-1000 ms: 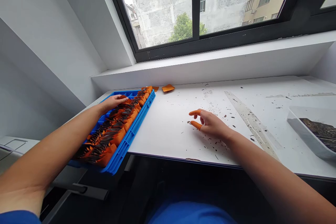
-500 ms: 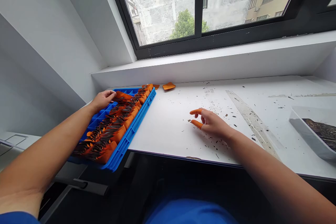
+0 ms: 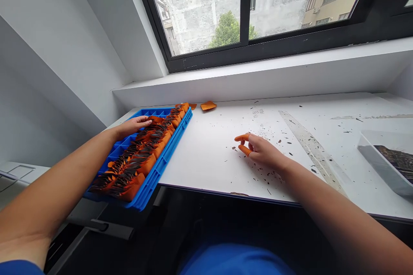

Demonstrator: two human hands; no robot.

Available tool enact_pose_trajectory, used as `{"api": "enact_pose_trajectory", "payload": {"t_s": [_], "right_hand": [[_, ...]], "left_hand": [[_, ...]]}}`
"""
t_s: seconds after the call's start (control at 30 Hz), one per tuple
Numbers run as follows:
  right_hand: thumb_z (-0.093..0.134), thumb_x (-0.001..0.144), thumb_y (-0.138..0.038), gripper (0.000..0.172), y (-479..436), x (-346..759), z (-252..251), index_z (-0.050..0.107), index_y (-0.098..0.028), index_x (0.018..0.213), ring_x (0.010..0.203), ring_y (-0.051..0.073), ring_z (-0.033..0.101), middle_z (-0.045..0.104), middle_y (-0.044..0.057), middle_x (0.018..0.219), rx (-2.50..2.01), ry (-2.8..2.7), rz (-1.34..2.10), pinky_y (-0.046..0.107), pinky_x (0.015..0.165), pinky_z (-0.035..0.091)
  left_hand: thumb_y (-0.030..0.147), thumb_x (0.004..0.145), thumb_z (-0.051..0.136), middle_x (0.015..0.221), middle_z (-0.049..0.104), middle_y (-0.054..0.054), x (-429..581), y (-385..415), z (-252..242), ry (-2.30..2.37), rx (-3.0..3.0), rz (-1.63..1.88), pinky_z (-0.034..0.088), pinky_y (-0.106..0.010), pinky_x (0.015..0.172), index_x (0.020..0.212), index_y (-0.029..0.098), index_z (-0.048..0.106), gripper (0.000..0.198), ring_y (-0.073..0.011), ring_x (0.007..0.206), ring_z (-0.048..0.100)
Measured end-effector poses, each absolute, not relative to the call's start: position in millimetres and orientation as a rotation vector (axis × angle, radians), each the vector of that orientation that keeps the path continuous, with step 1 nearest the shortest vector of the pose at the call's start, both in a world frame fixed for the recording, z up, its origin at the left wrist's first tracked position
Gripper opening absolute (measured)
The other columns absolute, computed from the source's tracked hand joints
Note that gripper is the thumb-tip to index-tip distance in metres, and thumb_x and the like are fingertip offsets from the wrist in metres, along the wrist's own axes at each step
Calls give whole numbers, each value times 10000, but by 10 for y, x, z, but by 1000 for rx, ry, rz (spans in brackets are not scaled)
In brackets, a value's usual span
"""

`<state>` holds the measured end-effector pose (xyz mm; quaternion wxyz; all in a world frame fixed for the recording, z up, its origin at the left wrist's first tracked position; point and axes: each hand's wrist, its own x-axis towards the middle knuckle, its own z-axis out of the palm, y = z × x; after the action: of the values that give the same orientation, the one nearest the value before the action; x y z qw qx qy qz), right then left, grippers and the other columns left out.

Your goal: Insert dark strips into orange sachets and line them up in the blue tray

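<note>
Left hand (image 3: pixel 133 126): fingers on orange bundle (image 3: pixel 156 119), grasp indeterminable; blue compartmented tray (image 3: pixel 162 161) beneath. Right hand (image 3: pixel 260 148): released, orange finger cots (image 3: pixel 245 150) parted.

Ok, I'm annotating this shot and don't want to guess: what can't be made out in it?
In the head view:
- Left hand: its fingertips overlap the orange pieces; gripping or only touching, I can't tell.
- Blue tray: the left forearm hides part of its left side.
- Clear bin: cut off by the right edge, along with its dark contents.
- Dark specks on the white table: too small to identify.
</note>
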<state>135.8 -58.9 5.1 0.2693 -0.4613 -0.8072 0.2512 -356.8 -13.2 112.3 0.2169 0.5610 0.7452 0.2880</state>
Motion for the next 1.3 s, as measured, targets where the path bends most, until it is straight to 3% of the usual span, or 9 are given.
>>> {"api": "enact_pose_trajectory", "payload": {"t_s": [0.1, 0.37, 0.63, 0.83, 1.03, 1.17, 1.3], "right_hand": [[507, 958, -365, 312, -585, 1363, 41, 647, -261, 1217, 699, 179, 563, 672, 61, 1075, -1254, -2161, 686, 376, 667, 496], [512, 958, -354, 311, -569, 1375, 17, 649, -261, 1221, 708, 176, 562, 673, 66, 1085, -1248, -2150, 686, 367, 666, 489], [501, 966, -378, 336, -588, 1374, 58, 636, -247, 1245, 737, 178, 556, 673, 67, 1102, -1277, -2163, 706, 363, 682, 475], [508, 956, -377, 341, -601, 1366, 81, 640, -245, 1242, 726, 180, 548, 669, 70, 1087, -1292, -2138, 726, 358, 666, 467], [514, 959, -367, 330, -589, 1371, 72, 645, -249, 1238, 736, 176, 542, 667, 74, 1115, -1287, -2130, 739, 351, 668, 466], [531, 953, -350, 327, -576, 1381, 57, 648, -248, 1241, 726, 169, 544, 673, 74, 1116, -1298, -2121, 748, 346, 670, 467], [542, 948, -349, 333, -567, 1381, 49, 649, -246, 1246, 716, 169, 554, 674, 74, 1093, -1306, -2115, 742, 342, 661, 469]], "left_hand": [[668, 529, 850, 1282, 717, -71, -3526, -135, 1102, 1952, 1571, 758, 547, -325, 954, 1123, 251, 736, 735, -318, 1251, 621], [658, 507, 874, 1035, 779, -54, -3443, -144, 1098, 1820, 1584, 752, 590, -275, 731, 1012, 222, 743, 680, -281, 993, 721], [759, 538, 815, 1093, 763, -63, -3445, -178, 1018, 1824, 1670, 785, 587, -287, 797, 1073, 203, 691, 781, -274, 1020, 715], [851, 513, 738, 983, 771, -53, -3441, -157, 1024, 1941, 1801, 717, 576, -299, 801, 996, 198, 714, 813, -275, 972, 714], [857, 500, 736, 1055, 785, -59, -3431, -168, 1070, 1942, 1793, 698, 574, -280, 835, 1027, 206, 753, 837, -281, 1034, 709], [823, 518, 767, 1104, 786, -47, -3516, -112, 1121, 1874, 1812, 644, 557, -298, 928, 1024, 237, 774, 774, -296, 1104, 694], [774, 500, 821, 1102, 787, -44, -3557, -81, 1200, 1826, 1805, 628, 560, -272, 916, 1000, 245, 781, 729, -277, 1109, 697]]}}
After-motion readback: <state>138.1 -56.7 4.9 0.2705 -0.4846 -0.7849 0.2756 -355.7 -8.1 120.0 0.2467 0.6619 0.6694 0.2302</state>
